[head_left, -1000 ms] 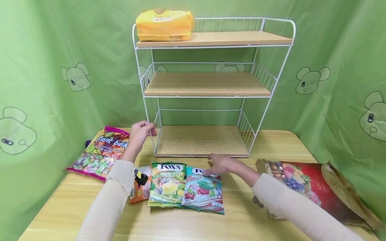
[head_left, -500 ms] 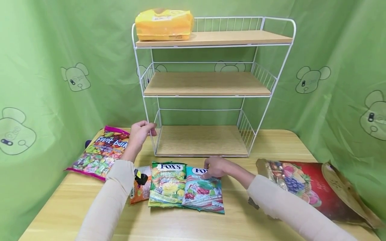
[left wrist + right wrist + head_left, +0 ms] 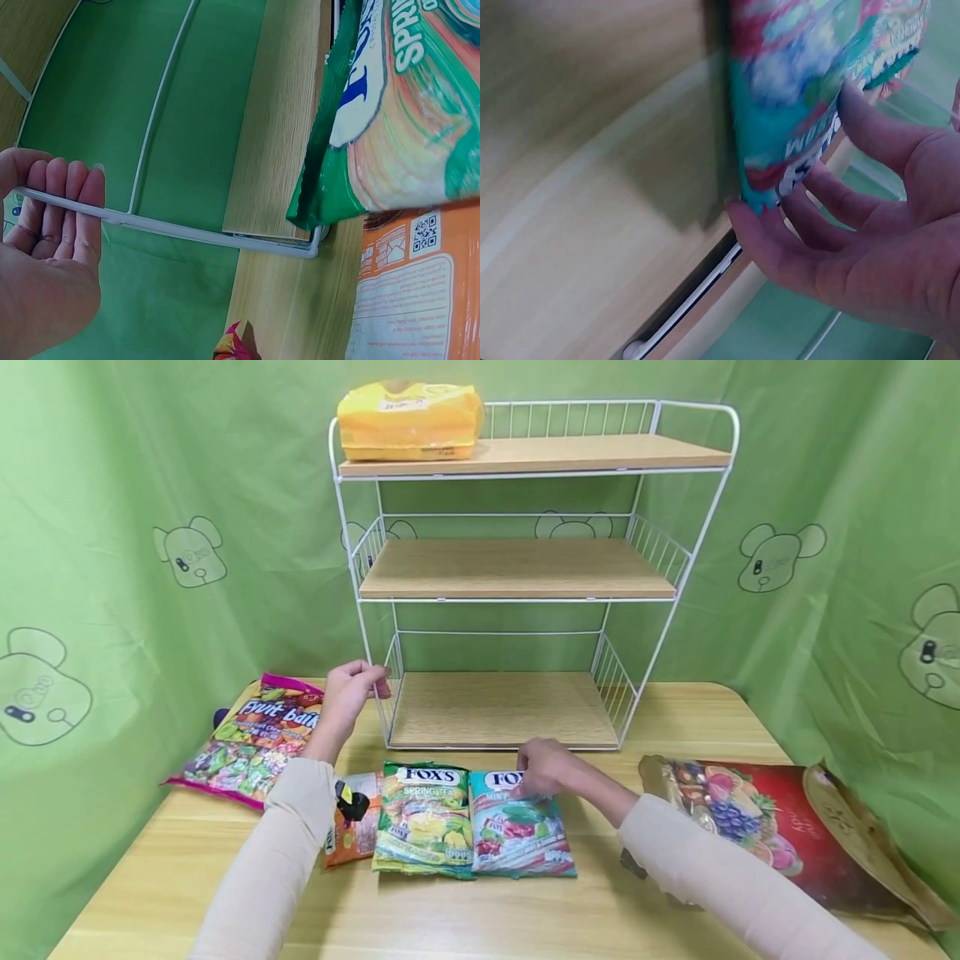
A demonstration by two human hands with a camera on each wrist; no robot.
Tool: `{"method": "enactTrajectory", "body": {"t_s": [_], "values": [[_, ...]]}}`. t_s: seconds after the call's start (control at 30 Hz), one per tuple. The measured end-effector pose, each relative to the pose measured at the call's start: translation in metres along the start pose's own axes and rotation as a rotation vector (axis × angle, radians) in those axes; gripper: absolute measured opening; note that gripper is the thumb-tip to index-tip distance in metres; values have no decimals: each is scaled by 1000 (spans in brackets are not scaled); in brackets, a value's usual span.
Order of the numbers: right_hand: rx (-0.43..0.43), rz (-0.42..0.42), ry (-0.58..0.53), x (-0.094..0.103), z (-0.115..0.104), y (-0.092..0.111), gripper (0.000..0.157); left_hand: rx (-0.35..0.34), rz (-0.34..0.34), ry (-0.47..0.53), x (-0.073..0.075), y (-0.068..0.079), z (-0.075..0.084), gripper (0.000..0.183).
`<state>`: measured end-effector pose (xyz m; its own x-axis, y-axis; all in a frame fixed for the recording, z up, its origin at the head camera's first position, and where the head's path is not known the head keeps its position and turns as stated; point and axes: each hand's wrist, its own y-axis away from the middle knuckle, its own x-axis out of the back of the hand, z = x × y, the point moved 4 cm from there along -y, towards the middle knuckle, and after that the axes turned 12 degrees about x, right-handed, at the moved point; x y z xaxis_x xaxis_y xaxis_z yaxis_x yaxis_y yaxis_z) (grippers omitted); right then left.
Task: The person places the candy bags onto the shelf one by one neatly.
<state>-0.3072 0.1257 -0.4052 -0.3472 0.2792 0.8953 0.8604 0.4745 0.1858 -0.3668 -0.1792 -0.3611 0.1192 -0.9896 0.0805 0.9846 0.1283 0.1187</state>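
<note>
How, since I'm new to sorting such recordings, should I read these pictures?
There is no machine, just a person's two bare hands. The wide view is taken from the head, looking forward and down; the other two are taken from the wrists, one each. The left hand grips the white-framed shelf rack, and the right hand pinches the top of the turquoise bag. The table also bears a green bag, an orange bag, a pink-edged bag and a big red bag.

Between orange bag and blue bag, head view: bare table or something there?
Not bare: the green bag lies between the orange bag and the blue bag.
</note>
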Motion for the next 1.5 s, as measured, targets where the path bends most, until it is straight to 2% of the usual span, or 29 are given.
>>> {"method": "enactTrajectory", "body": {"t_s": [0.23, 0.4, 0.6, 0.83, 0.97, 1.1, 1.33, 1.4, 1.5], "values": [[0, 105, 29, 11, 14, -5, 32, -21, 17, 7, 0, 0, -1, 17], [29, 183, 34, 10, 17, -8, 34, -27, 16, 7, 0, 0, -1, 17], [43, 235, 73, 7, 17, -7, 35, -20, 13, -3, 0, 1, 0, 17], [6, 245, 28, 11, 18, 0, 56, -9, 2, 7, 0, 1, -2, 16], [-56, 183, 45, 18, 20, 7, 80, -29, 14, -4, 0, 3, 0, 17], [-133, 59, 37, 21, 27, 15, 103, -35, 13, -4, 0, 3, 1, 17], [-221, -197, -36, 16, 39, 27, 100, -18, 14, -4, 0, 4, 2, 16], [-227, -239, -48, 14, 41, 30, 101, -15, 11, 1, 0, 4, 2, 16], [-178, -255, -8, 11, 42, 32, 98, -5, 4, -2, 0, 2, 1, 16]]}}
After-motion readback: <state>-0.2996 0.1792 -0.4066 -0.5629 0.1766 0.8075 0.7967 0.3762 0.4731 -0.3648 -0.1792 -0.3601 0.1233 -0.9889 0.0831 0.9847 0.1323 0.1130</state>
